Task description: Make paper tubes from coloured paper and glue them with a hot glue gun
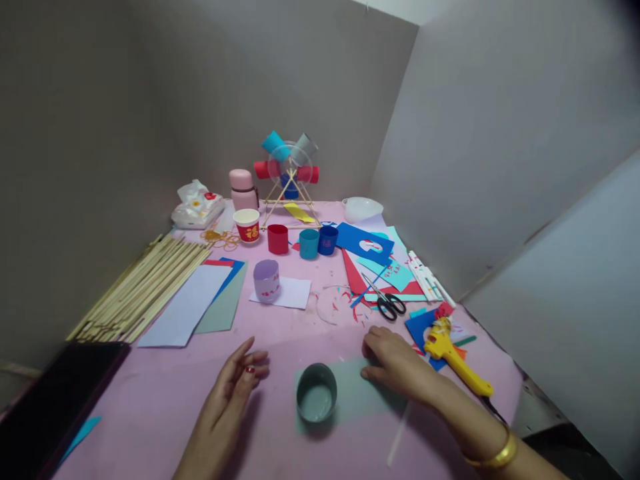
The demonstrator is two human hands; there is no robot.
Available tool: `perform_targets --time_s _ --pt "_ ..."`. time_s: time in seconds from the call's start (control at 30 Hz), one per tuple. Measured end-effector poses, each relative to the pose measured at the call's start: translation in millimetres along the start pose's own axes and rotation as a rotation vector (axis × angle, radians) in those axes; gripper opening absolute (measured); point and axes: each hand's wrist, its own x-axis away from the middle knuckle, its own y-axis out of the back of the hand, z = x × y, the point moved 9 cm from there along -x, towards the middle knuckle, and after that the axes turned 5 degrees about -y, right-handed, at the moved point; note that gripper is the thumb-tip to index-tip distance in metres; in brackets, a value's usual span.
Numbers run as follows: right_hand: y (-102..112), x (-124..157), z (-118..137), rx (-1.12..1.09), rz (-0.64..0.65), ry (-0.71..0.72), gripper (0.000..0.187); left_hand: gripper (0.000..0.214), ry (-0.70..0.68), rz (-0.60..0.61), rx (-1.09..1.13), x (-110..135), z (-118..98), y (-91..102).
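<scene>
A grey-green paper cup (pixel 316 392) stands upright on a grey-green paper sheet (pixel 365 399) on the pink table, between my two hands. My left hand (pixel 235 387) rests on the table just left of the cup, fingers stretched out and loosely curved, holding nothing. My right hand (pixel 395 363) lies on the right end of the sheet, fingers bent down and pressed onto the paper. A gold bangle (pixel 493 457) sits on my right wrist.
Black-handled scissors (pixel 387 300) and a yellow glue gun (pixel 453 357) lie right of my right hand. A lilac cup (pixel 267 280), red, teal and blue cups, a paper-cup wheel model (pixel 290 177), a pink flask, bamboo sticks (pixel 143 287) and coloured papers fill the table. Grey walls close in.
</scene>
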Motion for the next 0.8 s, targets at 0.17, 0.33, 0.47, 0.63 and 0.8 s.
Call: perform_targets --time_s 0.17,0.33,0.47,0.63,0.8 --pt "0.1 0.1 -2.1 -0.041 0.019 0.002 0.020 0.065 0.019 -0.008 -0.057 2.4 1.5 2.8" --pt "3.1 -1.5 -5.8 -0.204 0.036 -0.006 0.015 0.064 0.061 -0.004 -0.134 0.8 5.4 3.3" --pt "-1.5 -8.8 -12.2 -0.434 0.074 -0.012 0.013 0.067 0.114 0.000 -0.152 -0.6 12.4 5.3" --pt "-17.6 -21.2 -19.4 -0.774 0.152 -0.009 0.014 0.074 0.142 -0.045 -0.165 1.5 14.3 9.8" --pt "-24.8 -24.9 -23.3 -1.128 0.188 -0.050 0.018 0.071 0.193 -0.105 -0.083 9.4 9.9 6.5"
